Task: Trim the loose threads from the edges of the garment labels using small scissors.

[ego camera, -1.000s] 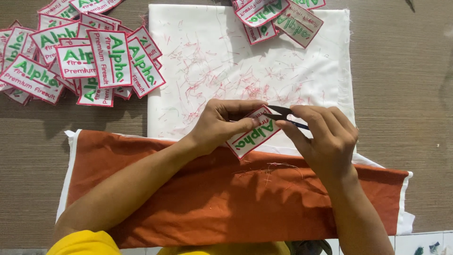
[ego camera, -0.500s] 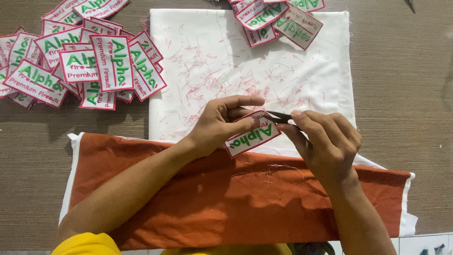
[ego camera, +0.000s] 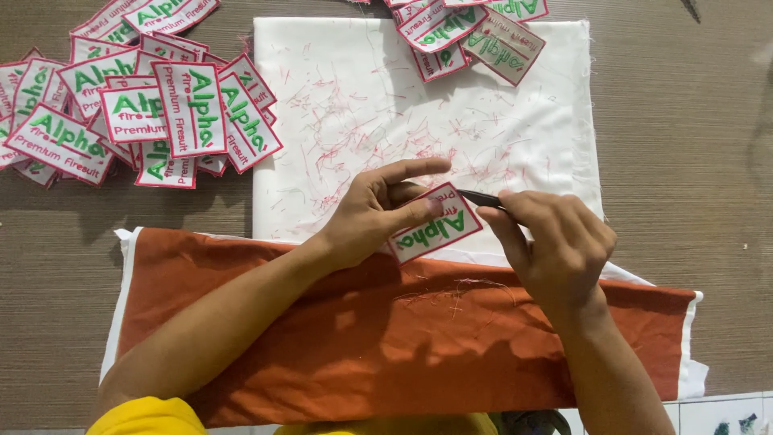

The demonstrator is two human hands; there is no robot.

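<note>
**Patch held over the white cloth, dark tool at its edge**

Patch (ego camera: 435, 224) in hand: a small rectangle of white fabric with a red stitched border and green and red lettering, tilted so its long side slopes up to the right. It sits above the near edge of the white cloth (ego camera: 515, 137), just beyond the rust-orange cloth (ego camera: 403, 346) that lies across the front. The left hand (ego camera: 378, 213) pinches it, thumb pressed on the face near the upper edge, the other fingers curled behind, index finger stretched out straight above. The right hand (ego camera: 555, 242) is closed around a thin dark tool (ego camera: 481, 198), whose tip meets the patch's upper right corner.

Red thread scraps are scattered over the white cloth, and a few lie on the orange one just below the patch. A heap of like patches (ego camera: 153, 113) rests on the brown table (ego camera: 708, 242) to the far left, well apart from the hands; a smaller group (ego camera: 475, 32) overlaps the white cloth's far edge, one of them lying face down.

Most of the tool is buried in the right fist, so its kind cannot be told. The lower left corner of the held patch is covered by the left thumb and palm. Both heaps are cut off by the frame, as is the yellow sleeve (ego camera: 149, 417) at the bottom.
</note>
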